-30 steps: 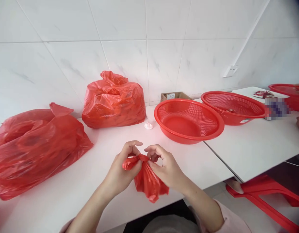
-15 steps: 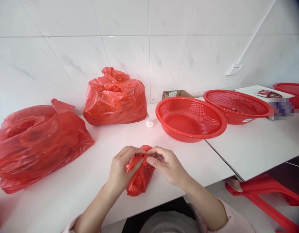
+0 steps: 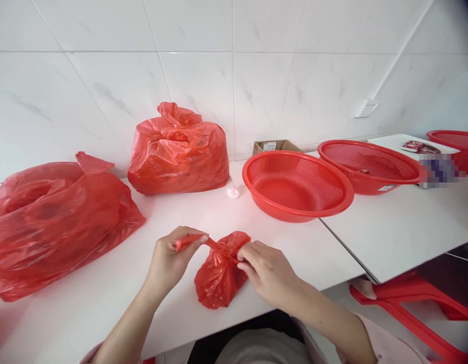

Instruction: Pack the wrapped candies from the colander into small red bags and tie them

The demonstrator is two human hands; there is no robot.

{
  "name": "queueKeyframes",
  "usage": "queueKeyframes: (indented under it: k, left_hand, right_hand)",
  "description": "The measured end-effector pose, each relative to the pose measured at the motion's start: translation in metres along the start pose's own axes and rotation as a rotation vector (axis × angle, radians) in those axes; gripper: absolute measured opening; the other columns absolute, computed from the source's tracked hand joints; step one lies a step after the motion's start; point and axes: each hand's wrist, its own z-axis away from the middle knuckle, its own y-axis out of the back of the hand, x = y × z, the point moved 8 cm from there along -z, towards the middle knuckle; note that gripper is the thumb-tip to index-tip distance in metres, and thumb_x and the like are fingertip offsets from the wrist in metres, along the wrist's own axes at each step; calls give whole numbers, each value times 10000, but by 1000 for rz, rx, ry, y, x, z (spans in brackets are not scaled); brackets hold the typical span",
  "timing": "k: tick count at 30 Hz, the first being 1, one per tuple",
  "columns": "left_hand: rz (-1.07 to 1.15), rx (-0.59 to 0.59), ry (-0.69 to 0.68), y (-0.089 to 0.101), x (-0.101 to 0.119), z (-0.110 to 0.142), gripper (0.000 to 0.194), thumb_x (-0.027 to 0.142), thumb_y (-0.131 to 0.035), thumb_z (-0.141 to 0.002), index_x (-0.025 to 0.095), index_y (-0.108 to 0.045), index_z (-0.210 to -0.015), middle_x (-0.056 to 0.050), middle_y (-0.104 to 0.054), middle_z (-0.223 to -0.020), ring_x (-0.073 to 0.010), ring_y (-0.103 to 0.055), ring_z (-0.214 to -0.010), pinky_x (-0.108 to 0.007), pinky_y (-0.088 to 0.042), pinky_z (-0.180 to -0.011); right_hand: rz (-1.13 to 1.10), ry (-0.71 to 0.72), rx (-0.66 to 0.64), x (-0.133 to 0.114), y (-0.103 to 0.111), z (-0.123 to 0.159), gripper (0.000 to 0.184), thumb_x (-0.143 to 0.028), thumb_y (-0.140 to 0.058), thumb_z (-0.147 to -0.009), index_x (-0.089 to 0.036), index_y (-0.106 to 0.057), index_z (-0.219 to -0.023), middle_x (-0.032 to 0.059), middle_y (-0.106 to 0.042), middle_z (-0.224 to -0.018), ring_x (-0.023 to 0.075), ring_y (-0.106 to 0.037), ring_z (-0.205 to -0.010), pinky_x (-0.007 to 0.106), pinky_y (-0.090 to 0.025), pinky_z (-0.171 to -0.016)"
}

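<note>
A small red plastic bag (image 3: 218, 275) rests on the white table (image 3: 104, 298) near its front edge. My left hand (image 3: 169, 260) pinches one twisted handle strip of the bag and holds it out to the left. My right hand (image 3: 266, 270) is closed on the bag's neck at its upper right. Both hands grip the same small bag, and its contents are hidden.
Two large stuffed red bags lie on the table: one at the far left (image 3: 55, 222), one at the back by the wall (image 3: 178, 151). A red colander basket (image 3: 296, 184) stands at the right, another (image 3: 368, 164) behind it, a cardboard box (image 3: 273, 146) by the wall. A red stool (image 3: 412, 303) stands below right.
My left hand has drawn a handle strip out to the left, away from the right hand. The small bag has settled lower on the table.
</note>
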Motion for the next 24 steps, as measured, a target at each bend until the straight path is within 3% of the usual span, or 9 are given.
queueKeyframes:
  k: [3,7,9,11,13,16,20,21,24]
  left_hand:
    - [104,-33,74,-5,8,1,241,418,-640,-882,216,-724,-782,-14,-708,-837,-166,-649,-811,-264,-503,-752]
    - [129,-181,-61,-14,45,-1,206,351,-621,-906,209,-688,-773,11,-645,-782,-132,-607,-761,-240,-482,-734]
    - [97,-212,-129,-17,61,0,201,314,-621,-908,199,-660,-747,17,-608,-728,-121,-571,-695,-236,-468,-672]
    - [62,-183,-184,-17,71,3,206,283,-615,-912,194,-647,-729,14,-596,-709,-117,-552,-654,-236,-455,-615]
    - [52,-113,-234,-11,80,8,203,251,-608,-916,198,-654,-726,5,-614,-726,-122,-568,-655,-238,-461,-596]
    - [49,-11,-293,-1,90,14,166,217,-618,-908,223,-675,-752,4,-641,-761,-129,-600,-693,-234,-478,-611]
    - [18,-15,-255,-4,83,10,83,277,-602,-920,259,-681,-901,1,-656,-862,-137,-630,-795,-240,-515,-713]
    - [-4,-39,-222,-10,76,10,166,318,-655,-882,277,-668,-1042,-17,-668,-986,-165,-643,-906,-273,-530,-793]
    - [-144,-152,-81,-40,46,13,1000,344,-873,-625,314,-350,-1476,-101,-578,-1342,-301,-579,-1193,-431,-517,-948]
  right_hand:
    - [-109,7,111,1,15,-3,111,-151,-572,-885,-206,-549,-978,59,-635,-993,200,-591,-920,337,-489,-791]
    - [-214,139,212,-17,24,-15,544,-423,-699,-844,-204,-478,-1291,139,-523,-1354,264,-476,-1264,427,-419,-1038]
    - [-286,203,155,-26,10,-24,375,-434,-640,-892,-212,-548,-1179,107,-617,-1224,239,-552,-1161,403,-452,-979]
    - [-329,205,141,-30,-5,-31,168,-363,-522,-964,-209,-577,-923,57,-672,-912,198,-612,-893,360,-485,-831]
    - [-313,163,170,-29,-17,-35,237,-288,-428,-983,-214,-514,-775,28,-621,-724,173,-563,-709,347,-470,-757]
    - [-282,116,187,-29,-26,-36,219,-258,-398,-958,-219,-492,-764,21,-606,-694,162,-524,-661,375,-456,-823]
    - [-415,-68,144,-14,-27,-39,320,-367,-412,-975,-213,-481,-702,2,-542,-618,149,-497,-598,314,-451,-679]
    - [-499,-138,141,-8,-27,-38,331,-396,-410,-984,-211,-513,-730,5,-563,-638,151,-519,-603,302,-450,-646]
    - [-740,-257,202,7,-22,-34,278,-420,-427,-996,-217,-611,-950,42,-671,-889,177,-634,-789,306,-506,-723]
